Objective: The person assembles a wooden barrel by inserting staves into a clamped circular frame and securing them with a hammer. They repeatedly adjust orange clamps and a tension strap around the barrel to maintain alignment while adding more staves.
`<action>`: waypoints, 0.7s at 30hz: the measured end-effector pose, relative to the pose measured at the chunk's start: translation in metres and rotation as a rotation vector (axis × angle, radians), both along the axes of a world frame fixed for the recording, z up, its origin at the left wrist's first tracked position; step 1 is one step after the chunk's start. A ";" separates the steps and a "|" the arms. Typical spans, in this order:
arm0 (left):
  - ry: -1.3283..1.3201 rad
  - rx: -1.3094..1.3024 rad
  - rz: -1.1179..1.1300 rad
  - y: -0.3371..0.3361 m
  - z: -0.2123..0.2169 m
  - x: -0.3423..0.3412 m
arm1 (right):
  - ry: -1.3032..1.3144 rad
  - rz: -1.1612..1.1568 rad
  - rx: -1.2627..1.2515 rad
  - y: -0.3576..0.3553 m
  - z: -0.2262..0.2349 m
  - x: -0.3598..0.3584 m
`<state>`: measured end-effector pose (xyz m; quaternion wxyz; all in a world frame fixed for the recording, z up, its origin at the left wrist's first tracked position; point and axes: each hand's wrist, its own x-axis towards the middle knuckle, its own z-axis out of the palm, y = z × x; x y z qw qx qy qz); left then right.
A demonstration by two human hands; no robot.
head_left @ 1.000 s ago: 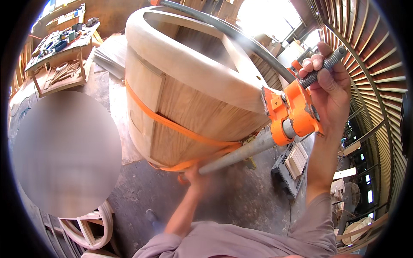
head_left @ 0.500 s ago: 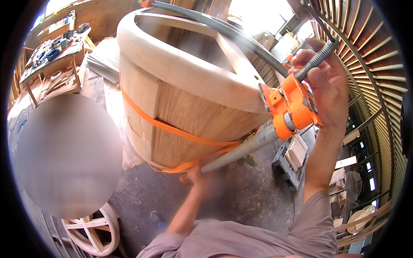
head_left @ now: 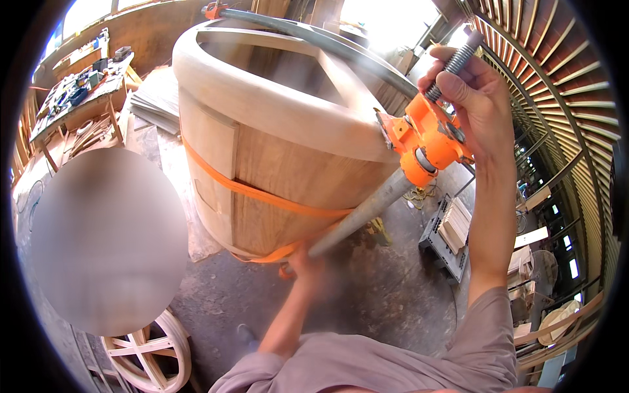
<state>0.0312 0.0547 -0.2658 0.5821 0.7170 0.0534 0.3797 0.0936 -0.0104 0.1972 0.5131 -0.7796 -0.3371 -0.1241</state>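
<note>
A large curved wooden piece (head_left: 288, 164), with a thick pale rounded rim, stands in front of me. An orange strap (head_left: 255, 191) wraps round its side. A grey pipe clamp (head_left: 367, 208) slants along its near right side, its orange screw head (head_left: 429, 147) beside the rim's right corner. My right hand (head_left: 481, 98) has its thumb and fingers closed round the threaded screw (head_left: 458, 62). Low down, my left hand (head_left: 303, 263), slightly blurred, is closed at the clamp's lower end, by the strap; its fingers are partly hidden.
A second pipe clamp (head_left: 308, 33) crosses the piece's top. At the left are a tool-covered workbench (head_left: 78, 85), stacked boards (head_left: 157, 98) and a round wooden frame (head_left: 177, 347). A grey crate (head_left: 445, 239) holding wood pieces sits on the floor at right. A blurred patch hides part of the left.
The orange clamp head and my right hand have shifted left and slightly down in view. My right fingers have changed position round the screw. My left hand stays at the lower end.
</note>
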 end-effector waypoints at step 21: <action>0.323 0.360 -0.067 0.030 0.063 -0.022 | -0.023 0.246 -0.186 0.005 0.010 0.050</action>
